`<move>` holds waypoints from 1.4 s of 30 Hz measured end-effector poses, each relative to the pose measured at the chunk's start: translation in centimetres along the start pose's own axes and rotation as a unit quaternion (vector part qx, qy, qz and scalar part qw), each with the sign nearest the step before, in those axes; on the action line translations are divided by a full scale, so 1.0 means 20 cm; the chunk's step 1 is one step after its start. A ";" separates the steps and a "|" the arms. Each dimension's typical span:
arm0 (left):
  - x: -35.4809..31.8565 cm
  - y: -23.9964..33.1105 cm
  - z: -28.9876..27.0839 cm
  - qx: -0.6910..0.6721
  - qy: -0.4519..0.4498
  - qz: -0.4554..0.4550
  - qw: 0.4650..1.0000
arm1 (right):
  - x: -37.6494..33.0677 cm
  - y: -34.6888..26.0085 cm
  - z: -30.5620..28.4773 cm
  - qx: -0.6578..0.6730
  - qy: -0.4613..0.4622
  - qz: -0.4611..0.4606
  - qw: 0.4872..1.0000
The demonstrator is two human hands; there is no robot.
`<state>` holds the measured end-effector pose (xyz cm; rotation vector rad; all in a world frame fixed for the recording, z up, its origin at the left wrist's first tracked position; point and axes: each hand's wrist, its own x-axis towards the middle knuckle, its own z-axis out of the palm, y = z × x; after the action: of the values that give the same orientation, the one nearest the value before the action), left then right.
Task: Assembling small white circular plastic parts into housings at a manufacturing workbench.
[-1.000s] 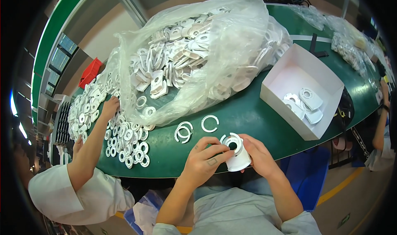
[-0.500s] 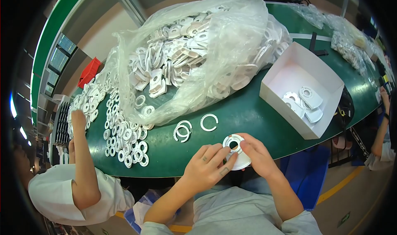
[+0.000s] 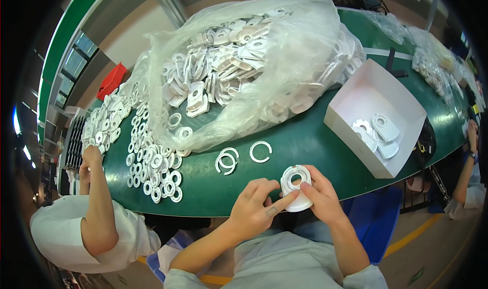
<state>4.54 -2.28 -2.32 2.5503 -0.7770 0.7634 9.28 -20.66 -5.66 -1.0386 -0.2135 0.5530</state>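
A white plastic part [image 3: 298,206], rounded below with a round-holed ring at its top, is held up in front of me at the table's near edge. My right hand [image 3: 324,197] grips it from the right, thumb on its front face. My left hand [image 3: 255,207] is at its left side, the index finger stretched onto the lower front and the other fingers curled; its thumb is mostly hidden. Just beyond, on the green table [image 3: 290,136], lie two overlapping open white rings [image 3: 226,162] and a single open white ring [image 3: 261,151].
A large clear plastic bag [image 3: 300,50] of white parts fills the middle. Many white rings [image 3: 157,162] lie to the left, with a red bin [image 3: 111,80] beyond. A white box [image 3: 361,139] at right holds several parts. Another person's arm [image 3: 99,213] is at left.
The white part has turned to show more of its face and ring hole. My left fingers have shifted off the ring, leaving the index finger on the lower part.
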 end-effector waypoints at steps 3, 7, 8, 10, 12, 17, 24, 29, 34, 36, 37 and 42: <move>0.02 0.03 -0.04 -0.116 0.052 -0.102 0.987 | -0.02 -0.05 0.04 0.045 -0.018 -0.006 0.999; 0.06 0.09 0.00 -0.372 0.125 -0.331 0.858 | -0.02 -0.03 0.03 -0.007 -0.009 -0.027 1.000; 0.05 0.09 0.01 -0.417 0.091 -0.338 0.839 | -0.03 -0.03 0.03 -0.010 -0.012 -0.024 1.000; 0.05 0.10 0.03 -0.459 0.076 -0.354 0.811 | -0.03 -0.04 0.02 -0.042 -0.031 -0.027 0.998; 0.04 0.10 0.05 -0.445 0.095 -0.353 0.817 | -0.04 -0.04 0.03 -0.057 -0.032 -0.030 0.997; 0.02 0.13 0.09 -0.479 0.159 -0.397 0.767 | -0.04 -0.03 0.07 -0.090 -0.009 -0.051 0.995; 0.01 0.19 0.15 -0.441 0.217 -0.415 0.765 | -0.05 0.02 0.08 -0.101 0.039 -0.113 0.988; 0.00 0.23 0.20 -0.442 0.250 -0.427 0.748 | -0.04 0.02 0.09 -0.074 0.095 -0.129 0.984; 0.03 0.16 0.13 -0.432 0.214 -0.405 0.776 | -0.03 0.00 0.10 -0.141 0.108 -0.140 0.974; 0.06 0.12 0.06 -0.430 0.167 -0.376 0.804 | -0.03 0.01 0.10 -0.154 0.096 -0.149 0.972; 0.07 0.11 0.05 -0.425 0.121 -0.345 0.828 | -0.02 0.01 0.09 -0.168 0.081 -0.158 0.970; 0.07 0.08 0.05 -0.406 0.070 -0.311 0.856 | -0.04 0.01 0.09 -0.180 0.067 -0.152 0.969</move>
<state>4.90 -4.53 -2.00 1.7567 -0.1189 0.2890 7.86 -19.61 -4.87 -1.3612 -0.3548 0.1648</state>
